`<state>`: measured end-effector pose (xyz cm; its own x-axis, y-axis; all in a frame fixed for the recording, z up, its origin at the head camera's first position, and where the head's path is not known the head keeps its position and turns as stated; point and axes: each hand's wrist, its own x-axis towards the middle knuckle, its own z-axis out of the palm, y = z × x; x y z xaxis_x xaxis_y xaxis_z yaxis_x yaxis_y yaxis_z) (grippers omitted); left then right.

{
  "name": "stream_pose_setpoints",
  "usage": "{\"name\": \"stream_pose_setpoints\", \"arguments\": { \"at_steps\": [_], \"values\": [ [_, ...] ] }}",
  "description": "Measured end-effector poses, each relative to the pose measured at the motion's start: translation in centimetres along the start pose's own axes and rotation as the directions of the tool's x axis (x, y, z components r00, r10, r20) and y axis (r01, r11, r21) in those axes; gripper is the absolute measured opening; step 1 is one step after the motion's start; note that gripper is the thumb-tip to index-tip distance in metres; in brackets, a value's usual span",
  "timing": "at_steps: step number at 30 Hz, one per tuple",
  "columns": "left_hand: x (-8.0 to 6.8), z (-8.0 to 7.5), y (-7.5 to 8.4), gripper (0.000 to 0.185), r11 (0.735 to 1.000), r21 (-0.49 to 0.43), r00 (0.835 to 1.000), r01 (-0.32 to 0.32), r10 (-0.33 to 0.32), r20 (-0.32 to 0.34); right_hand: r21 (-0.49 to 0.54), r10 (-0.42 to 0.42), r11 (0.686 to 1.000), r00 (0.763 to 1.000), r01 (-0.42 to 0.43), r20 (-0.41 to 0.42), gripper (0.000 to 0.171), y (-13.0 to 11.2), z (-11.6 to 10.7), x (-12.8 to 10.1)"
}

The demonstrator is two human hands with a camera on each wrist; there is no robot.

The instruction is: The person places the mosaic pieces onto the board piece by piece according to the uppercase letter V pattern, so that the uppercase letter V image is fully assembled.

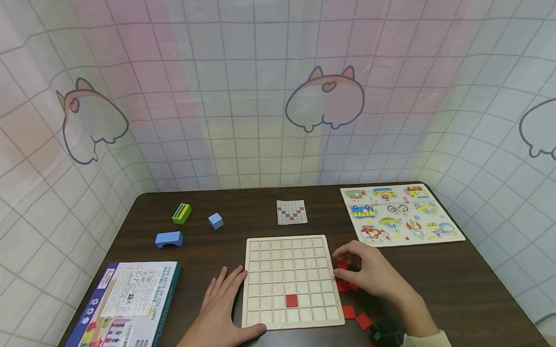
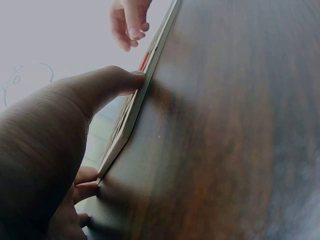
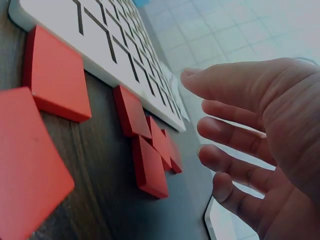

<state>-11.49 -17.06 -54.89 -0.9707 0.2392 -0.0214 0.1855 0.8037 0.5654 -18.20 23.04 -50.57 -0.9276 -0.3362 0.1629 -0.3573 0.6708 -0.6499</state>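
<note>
A person's left hand lies flat on a dark table, fingers straight and slightly spread, its thumb pressed against the left edge of a wooden grid board. At the board's 3 o'clock side, the right hand hovers over a cluster of red square tiles. In the right wrist view its fingers are apart and gently bent, clamped on nothing, with the tiles lying just beyond the fingertips.

Only 1 red tile sits in the board, in a cell near its 6 o'clock edge; every other cell in view is bare. By that measure the filling looks barely begun, with nearly all of the grid still to cover. 2 more loose red tiles rest on the table off the board's lower right corner, at about 4 o'clock, just beside the frame but apart from the main cluster.

A small pattern card showing a red V-like figure lies at the board's 12 o'clock. A vehicle puzzle sits at 2 o'clock, a printed box at 8 o'clock. At 10 to 11 o'clock stand a blue arch block, a blue cube and a green striped block, well apart from both hands.
</note>
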Motion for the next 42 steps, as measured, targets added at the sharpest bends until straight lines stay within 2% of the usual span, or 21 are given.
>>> {"name": "stream_pose_setpoints", "arguments": {
  "at_steps": [8, 15, 21, 30, 42],
  "values": [
    [0.1, -0.1, 0.1, 0.131, 1.0, 0.009, 1.0, 0.012, -0.012, 0.014, -0.052, 0.072, 0.996, 0.997, -0.072, -0.005, 0.034, 0.6, 0.0, 0.2],
    [0.2, -0.2, 0.2, 0.13, 1.0, 0.014, 1.0, 0.005, -0.005, 0.02, -0.103, 0.092, 0.99, 0.995, -0.094, -0.022, 0.035, 1.2, 0.3, 0.2],
    [0.1, -0.2, 0.3, 0.13, 1.0, 0.008, 1.0, 0.009, -0.009, 0.017, -0.117, 0.119, 0.986, 0.992, -0.121, -0.029, 0.033, 1.5, 0.6, 0.4],
    [0.1, -0.2, 0.3, 0.13, 1.0, 0.007, 1.0, 0.012, -0.012, 0.025, -0.083, 0.189, 0.979, 0.982, -0.189, -0.011, 0.025, 1.4, 0.2, 0.2],
    [0.1, -0.3, 0.3, 0.131, 1.0, 0.004, 0.999, 0.017, -0.017, 0.029, -0.142, 0.219, 0.963, 0.973, -0.228, -0.072, 0.019, 1.3, 0.9, 0.5]
  ]
}}
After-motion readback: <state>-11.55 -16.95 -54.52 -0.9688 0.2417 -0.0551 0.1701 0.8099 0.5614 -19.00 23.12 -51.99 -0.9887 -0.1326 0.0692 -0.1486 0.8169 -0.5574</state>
